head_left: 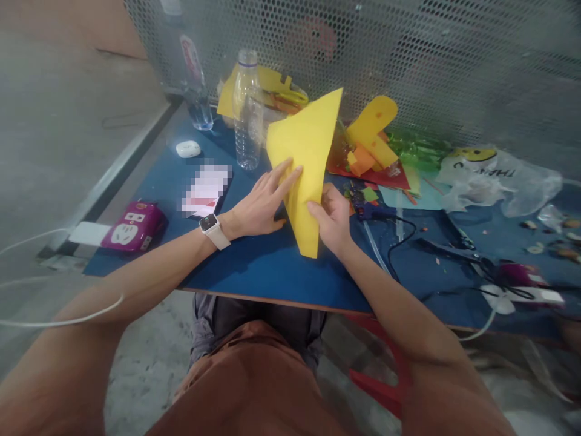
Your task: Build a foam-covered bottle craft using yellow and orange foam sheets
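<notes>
A blue desk before a perforated grey metal panel, with a large yellow paper sheet held bent above it.
The sheet tilts, already curved, its edges seemingly unfastened; the left hand is open, fingers against it, while the right hand pinches its edge.

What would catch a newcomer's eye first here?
The bright yellow sheet, gripped by the right hand and touched by the left hand, stands out mid-frame above the blue table. Next come a magenta socket block near the table's left edge and a clear bottle beyond the left hand.
</notes>
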Action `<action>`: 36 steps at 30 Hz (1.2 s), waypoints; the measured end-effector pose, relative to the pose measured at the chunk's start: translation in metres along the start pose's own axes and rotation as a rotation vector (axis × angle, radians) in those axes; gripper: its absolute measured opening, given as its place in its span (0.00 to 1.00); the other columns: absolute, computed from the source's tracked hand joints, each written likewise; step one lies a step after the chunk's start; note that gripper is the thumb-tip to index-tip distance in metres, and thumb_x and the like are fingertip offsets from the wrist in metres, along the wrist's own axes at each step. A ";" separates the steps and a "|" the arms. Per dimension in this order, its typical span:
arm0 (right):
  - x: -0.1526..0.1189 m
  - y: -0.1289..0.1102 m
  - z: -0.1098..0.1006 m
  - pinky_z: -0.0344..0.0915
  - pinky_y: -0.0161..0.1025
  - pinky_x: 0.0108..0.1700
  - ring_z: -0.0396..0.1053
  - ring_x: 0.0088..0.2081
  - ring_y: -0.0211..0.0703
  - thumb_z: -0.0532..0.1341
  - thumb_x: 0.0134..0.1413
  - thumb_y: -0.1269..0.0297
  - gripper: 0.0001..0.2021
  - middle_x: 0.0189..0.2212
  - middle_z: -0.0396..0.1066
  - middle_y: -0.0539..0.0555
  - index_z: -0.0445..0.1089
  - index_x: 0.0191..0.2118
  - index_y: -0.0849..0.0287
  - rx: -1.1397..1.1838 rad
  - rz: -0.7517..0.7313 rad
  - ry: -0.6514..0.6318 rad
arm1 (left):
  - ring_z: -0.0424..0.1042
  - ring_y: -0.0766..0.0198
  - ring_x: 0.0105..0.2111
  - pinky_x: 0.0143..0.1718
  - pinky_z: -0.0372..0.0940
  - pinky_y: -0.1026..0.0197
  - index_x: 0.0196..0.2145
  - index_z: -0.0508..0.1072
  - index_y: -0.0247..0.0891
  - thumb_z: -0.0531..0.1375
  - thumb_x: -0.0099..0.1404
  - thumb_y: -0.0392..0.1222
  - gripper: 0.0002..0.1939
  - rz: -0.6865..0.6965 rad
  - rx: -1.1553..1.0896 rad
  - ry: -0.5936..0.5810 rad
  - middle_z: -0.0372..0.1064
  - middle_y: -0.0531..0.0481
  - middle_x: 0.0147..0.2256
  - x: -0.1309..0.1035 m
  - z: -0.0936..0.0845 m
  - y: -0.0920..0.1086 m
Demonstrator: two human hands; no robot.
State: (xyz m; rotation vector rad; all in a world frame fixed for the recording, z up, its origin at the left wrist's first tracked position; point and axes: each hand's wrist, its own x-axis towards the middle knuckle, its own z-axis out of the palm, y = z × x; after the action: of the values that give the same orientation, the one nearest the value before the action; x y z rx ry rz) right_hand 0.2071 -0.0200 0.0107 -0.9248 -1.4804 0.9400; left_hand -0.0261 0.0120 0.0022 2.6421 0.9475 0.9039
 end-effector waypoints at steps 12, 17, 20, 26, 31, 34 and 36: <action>-0.003 -0.007 -0.006 0.82 0.59 0.65 0.82 0.60 0.60 0.74 0.63 0.33 0.33 0.57 0.82 0.57 0.75 0.65 0.45 0.110 -0.028 -0.370 | 0.47 0.33 0.87 0.86 0.49 0.25 0.87 0.44 0.50 0.72 0.76 0.59 0.57 -0.052 -0.003 0.059 0.46 0.34 0.86 0.003 -0.012 0.010; -0.002 -0.015 -0.014 0.80 0.58 0.67 0.83 0.58 0.58 0.77 0.64 0.39 0.28 0.57 0.81 0.58 0.75 0.62 0.46 0.080 -0.117 -0.512 | 0.64 0.40 0.81 0.82 0.62 0.34 0.84 0.54 0.45 0.67 0.81 0.56 0.44 0.040 -0.124 0.125 0.59 0.33 0.82 0.002 -0.012 -0.001; -0.003 -0.017 -0.017 0.77 0.61 0.72 0.81 0.64 0.60 0.80 0.61 0.41 0.31 0.61 0.80 0.57 0.74 0.62 0.45 0.040 -0.138 -0.511 | 0.72 0.42 0.76 0.78 0.68 0.38 0.82 0.57 0.45 0.68 0.80 0.56 0.42 0.022 -0.184 0.147 0.70 0.34 0.76 0.001 -0.012 -0.004; -0.003 -0.017 -0.013 0.79 0.65 0.69 0.82 0.61 0.63 0.80 0.59 0.41 0.26 0.55 0.82 0.56 0.74 0.55 0.44 -0.085 -0.216 -0.246 | 0.84 0.50 0.62 0.66 0.78 0.48 0.77 0.65 0.46 0.71 0.79 0.52 0.36 -0.107 -0.226 0.231 0.83 0.42 0.62 0.001 -0.019 0.003; 0.005 0.002 -0.013 0.81 0.64 0.64 0.81 0.56 0.60 0.78 0.64 0.41 0.24 0.51 0.77 0.58 0.72 0.55 0.45 -0.240 -0.350 0.184 | 0.87 0.55 0.53 0.57 0.81 0.52 0.71 0.70 0.44 0.69 0.82 0.60 0.30 -0.084 -0.289 0.297 0.86 0.44 0.56 0.003 -0.023 0.008; 0.012 0.013 -0.021 0.77 0.68 0.70 0.74 0.70 0.64 0.80 0.60 0.37 0.37 0.65 0.72 0.61 0.67 0.66 0.43 -0.285 -0.321 0.258 | 0.87 0.54 0.50 0.54 0.83 0.48 0.67 0.74 0.48 0.66 0.82 0.66 0.28 -0.075 -0.316 0.343 0.86 0.47 0.51 0.004 -0.025 0.010; 0.017 0.016 -0.028 0.73 0.70 0.74 0.69 0.76 0.66 0.81 0.59 0.37 0.42 0.72 0.68 0.61 0.66 0.70 0.42 -0.288 -0.310 0.227 | 0.87 0.53 0.48 0.54 0.84 0.42 0.66 0.75 0.50 0.67 0.80 0.69 0.28 -0.076 -0.321 0.381 0.86 0.49 0.49 0.005 -0.028 0.013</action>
State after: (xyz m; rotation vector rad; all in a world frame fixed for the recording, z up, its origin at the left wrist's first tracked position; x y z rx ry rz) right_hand 0.2339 0.0037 0.0046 -0.9379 -1.5294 0.3885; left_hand -0.0337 0.0042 0.0316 2.1936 0.8813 1.4383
